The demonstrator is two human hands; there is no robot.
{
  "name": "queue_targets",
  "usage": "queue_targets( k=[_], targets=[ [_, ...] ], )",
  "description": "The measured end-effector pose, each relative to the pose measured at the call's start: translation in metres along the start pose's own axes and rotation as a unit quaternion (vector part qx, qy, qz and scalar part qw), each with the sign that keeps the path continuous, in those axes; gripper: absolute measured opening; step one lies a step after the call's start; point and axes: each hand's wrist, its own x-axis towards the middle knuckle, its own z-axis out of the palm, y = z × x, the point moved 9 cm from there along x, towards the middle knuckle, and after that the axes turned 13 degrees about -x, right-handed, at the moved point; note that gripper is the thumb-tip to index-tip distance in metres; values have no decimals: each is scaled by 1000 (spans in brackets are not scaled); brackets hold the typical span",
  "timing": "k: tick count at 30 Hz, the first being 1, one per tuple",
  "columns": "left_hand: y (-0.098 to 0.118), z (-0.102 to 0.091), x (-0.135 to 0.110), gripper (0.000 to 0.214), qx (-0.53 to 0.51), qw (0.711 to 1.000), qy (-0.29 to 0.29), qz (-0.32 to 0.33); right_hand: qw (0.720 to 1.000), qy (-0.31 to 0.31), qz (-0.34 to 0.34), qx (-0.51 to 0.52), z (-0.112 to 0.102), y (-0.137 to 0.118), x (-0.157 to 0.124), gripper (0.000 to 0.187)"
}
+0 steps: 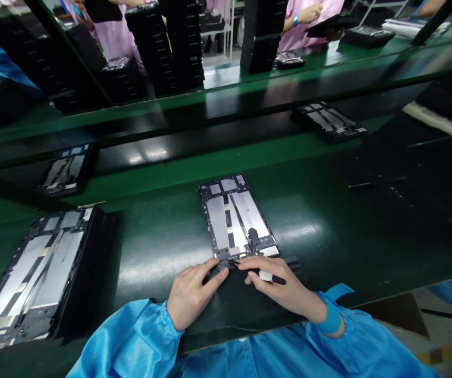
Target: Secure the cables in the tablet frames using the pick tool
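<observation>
An opened tablet (220, 218), its silver inside and ribbon cables showing, lies on the green bench in front of me. My left hand (192, 294) is at its lower left corner, thumb and forefinger gripping either side of a small dark part (223, 263) at the edge. In my right hand (279, 281) are slim black tweezers (267, 276) with a white band, held like a pen. Their tip reaches the same lower edge, beside my left fingertips. The exact contact there is too small to make out. A blue wrist strap (331, 317) circles my right wrist.
Left of me stands a stack of opened tablets in black trays (37, 268). Two more trays, one at left (66, 168) and one at right (330, 122), sit farther back. Black cloth (418, 173) covers the right side. Co-workers and tall tray stacks (263, 34) are beyond.
</observation>
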Motion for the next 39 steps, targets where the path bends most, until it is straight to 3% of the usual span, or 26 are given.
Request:
queue_targets(
  k=[11, 18, 28, 32, 35, 39],
  targets=[
    [-2, 1, 2, 30, -6, 1000, -7, -8, 999, -10, -30, -35, -3, -14, 6, 18],
    [0, -1, 2, 28, -9, 1000, 16, 5, 999, 9, 44, 11, 1, 5, 1, 17],
    [1, -3, 3, 27, -6, 1000, 17, 5, 999, -11, -16, -31, 1, -14, 5, 16],
    [20, -1, 0, 28, -30, 998, 12, 52, 996, -37, 76, 40, 5, 1, 5, 17],
    [34, 16, -5, 31, -41, 995, -65, 57, 977, -16, 160, 139, 5, 23, -2, 21],
    [34, 31, -11, 32, -28, 988, -149, 14, 955, 4, 210, 211, 3, 45, -13, 31]
  ],
)
